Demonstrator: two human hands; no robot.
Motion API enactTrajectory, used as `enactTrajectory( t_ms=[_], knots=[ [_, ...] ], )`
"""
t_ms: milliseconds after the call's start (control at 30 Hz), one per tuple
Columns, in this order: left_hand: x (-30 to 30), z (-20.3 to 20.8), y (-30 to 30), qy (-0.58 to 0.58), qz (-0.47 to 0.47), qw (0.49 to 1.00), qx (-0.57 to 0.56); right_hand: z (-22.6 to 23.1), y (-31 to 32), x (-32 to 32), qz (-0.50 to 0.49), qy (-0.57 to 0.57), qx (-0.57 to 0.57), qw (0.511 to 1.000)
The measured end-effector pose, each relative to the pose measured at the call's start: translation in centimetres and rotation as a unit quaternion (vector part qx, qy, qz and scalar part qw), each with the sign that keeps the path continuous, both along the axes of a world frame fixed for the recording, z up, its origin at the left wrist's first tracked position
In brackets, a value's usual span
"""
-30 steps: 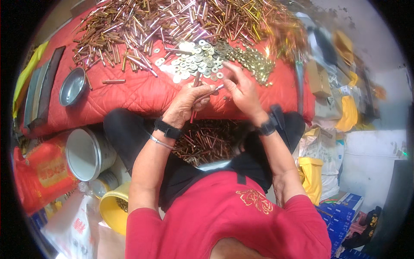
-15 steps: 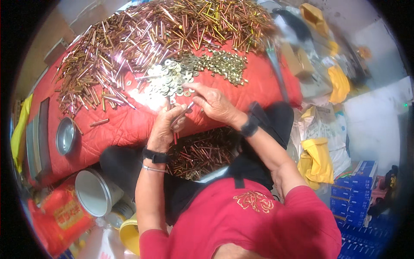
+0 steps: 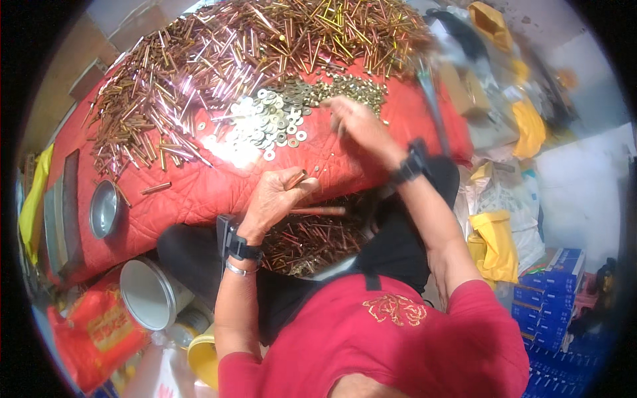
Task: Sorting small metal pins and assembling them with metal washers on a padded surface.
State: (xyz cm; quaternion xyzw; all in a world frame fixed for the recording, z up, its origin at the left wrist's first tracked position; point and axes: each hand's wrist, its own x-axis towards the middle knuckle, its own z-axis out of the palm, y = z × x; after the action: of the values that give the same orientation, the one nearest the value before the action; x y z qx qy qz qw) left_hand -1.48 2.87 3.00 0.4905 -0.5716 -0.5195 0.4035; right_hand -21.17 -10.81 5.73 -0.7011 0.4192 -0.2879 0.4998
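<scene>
My left hand (image 3: 275, 199) is closed around a copper-coloured metal rod (image 3: 298, 177), whose end pokes up past the thumb. A second copper-coloured rod (image 3: 320, 211) sticks out sideways below the fingers; whether it is gripped too I cannot tell. My right hand (image 3: 361, 129), slightly blurred, reaches over the near side of a heap of small brass-coloured nuts (image 3: 361, 93). Its fingers look apart, with nothing visible in them. Left of it lies a pile of flat round washers (image 3: 269, 123) under bright glare. Behind these spreads a large heap of similar rods (image 3: 232, 60).
A red quilted cloth (image 3: 166, 219) covers the work surface. A metal bowl (image 3: 105, 209) sits at its left. More rods (image 3: 312, 242) lie below, between my legs. A white bucket (image 3: 142, 295) stands lower left, blue boxes (image 3: 551, 292) and yellow bags (image 3: 494, 245) at right.
My right hand has left the spot beside my left hand and moved away, rightward toward the nuts. My left hand has shifted slightly right and down, turning the rod's end outward.
</scene>
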Motion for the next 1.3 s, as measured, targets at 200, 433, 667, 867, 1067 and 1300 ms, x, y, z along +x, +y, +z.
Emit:
enactTrajectory(
  t_ms=[200, 433, 667, 867, 1067, 1300],
  knots=[
    [-0.9, -0.8, -0.7, 0.069, 0.133, 0.989, -0.008, -4.4, -11.4, 0.3, -0.147, 0.183, -0.397, 0.887],
    [3.2, -2.7, -2.6, 0.607, 0.064, 0.773, 0.172, -6.0, -16.0, 1.6, -0.124, 0.396, -0.438, 0.798],
    [4.6, -3.7, -2.1, 0.660, 0.147, 0.718, 0.168, -2.2, -13.3, 2.9, -0.087, 0.410, -0.279, 0.864],
    [3.7, -4.6, -3.2, 0.628, 0.155, 0.756, 0.097, -4.5, -16.5, 0.3, -0.084, 0.358, -0.309, 0.877],
    [3.2, -3.2, -3.3, 0.582, 0.277, 0.760, 0.081, -1.0, -17.0, 1.2, -0.041, 0.528, -0.261, 0.807],
    [4.3, -4.4, -2.6, 0.669, 0.272, 0.684, 0.099, 3.2, -7.5, 4.6, -0.019, 0.364, -0.142, 0.920]
  ],
)
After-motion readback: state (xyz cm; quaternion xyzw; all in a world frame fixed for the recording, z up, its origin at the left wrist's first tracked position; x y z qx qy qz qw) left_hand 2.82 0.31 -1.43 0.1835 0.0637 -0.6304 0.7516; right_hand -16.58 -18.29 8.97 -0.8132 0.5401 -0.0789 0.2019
